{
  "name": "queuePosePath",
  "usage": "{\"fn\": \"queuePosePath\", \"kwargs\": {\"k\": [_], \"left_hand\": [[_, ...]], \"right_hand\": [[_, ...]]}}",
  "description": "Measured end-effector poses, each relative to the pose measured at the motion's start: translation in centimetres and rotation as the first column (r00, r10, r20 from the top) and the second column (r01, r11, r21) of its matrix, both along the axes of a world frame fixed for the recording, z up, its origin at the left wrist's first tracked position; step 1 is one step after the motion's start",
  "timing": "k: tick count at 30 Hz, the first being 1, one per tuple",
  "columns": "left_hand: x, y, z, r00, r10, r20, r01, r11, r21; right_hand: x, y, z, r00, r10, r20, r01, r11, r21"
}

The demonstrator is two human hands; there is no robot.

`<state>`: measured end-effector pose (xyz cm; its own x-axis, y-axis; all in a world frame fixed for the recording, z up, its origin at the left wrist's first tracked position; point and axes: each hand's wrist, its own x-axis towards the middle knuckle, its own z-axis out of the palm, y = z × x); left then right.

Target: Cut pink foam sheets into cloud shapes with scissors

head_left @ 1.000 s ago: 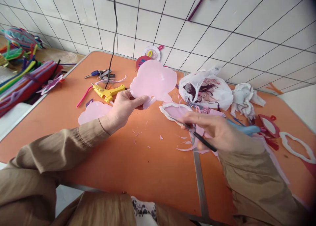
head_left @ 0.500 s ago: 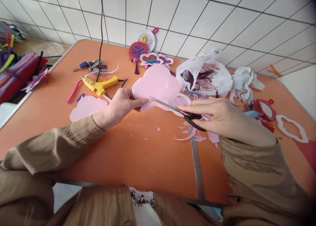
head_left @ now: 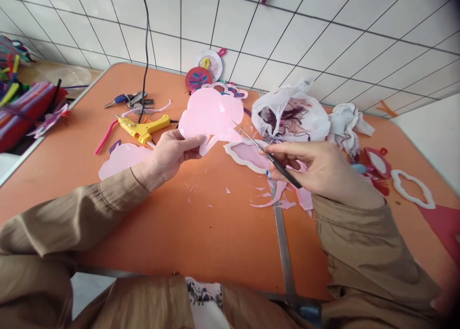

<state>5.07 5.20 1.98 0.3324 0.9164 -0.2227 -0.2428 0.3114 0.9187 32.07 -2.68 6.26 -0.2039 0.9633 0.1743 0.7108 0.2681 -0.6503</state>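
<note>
A pink cloud-shaped paper [head_left: 213, 112] is pinched at its lower left edge between the thumb and fingers of my left hand [head_left: 170, 156]. A narrow strip hangs from its lower edge. My right hand [head_left: 312, 168] holds scissors [head_left: 278, 166] with black handles, their blade tips close to the paper's lower right edge. Under the scissors lies a white-rimmed pink cloud shape [head_left: 247, 155]. Another pink cloud piece [head_left: 124, 160] rests beside my left wrist. Pink scraps [head_left: 283, 197] lie below my right hand.
A yellow glue gun [head_left: 143, 127] and keys [head_left: 125, 99] are at the back left. Round ornaments [head_left: 198, 79] lean near the tiled wall. A white plastic bag [head_left: 312, 118] with dark tassels stands behind my right hand. A white cloud frame [head_left: 413, 189] lies at right.
The held paper has moved left and turned, and a strip now dangles from it. The scissors have come away from its lower edge, uncovering the white-rimmed shape.
</note>
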Motion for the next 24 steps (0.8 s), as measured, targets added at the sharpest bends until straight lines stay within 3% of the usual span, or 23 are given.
{"fn": "queuePosePath", "kwargs": {"k": [8, 17, 24], "left_hand": [[0.19, -0.12, 0.21, 1.0, -0.007, -0.01, 0.007, 0.996, 0.09], [0.19, -0.35, 0.51, 0.987, -0.038, -0.159, 0.068, 0.98, 0.188], [0.14, -0.27, 0.44, 0.965, -0.105, -0.241, 0.144, 0.978, 0.15]], "right_hand": [[-0.57, -0.26, 0.39, 0.992, 0.043, -0.116, -0.064, 0.98, -0.187], [-0.62, -0.36, 0.76, 0.958, 0.257, 0.13, -0.262, 0.965, 0.024], [0.29, -0.18, 0.72, 0.932, 0.313, 0.182, -0.319, 0.948, 0.004]]}}
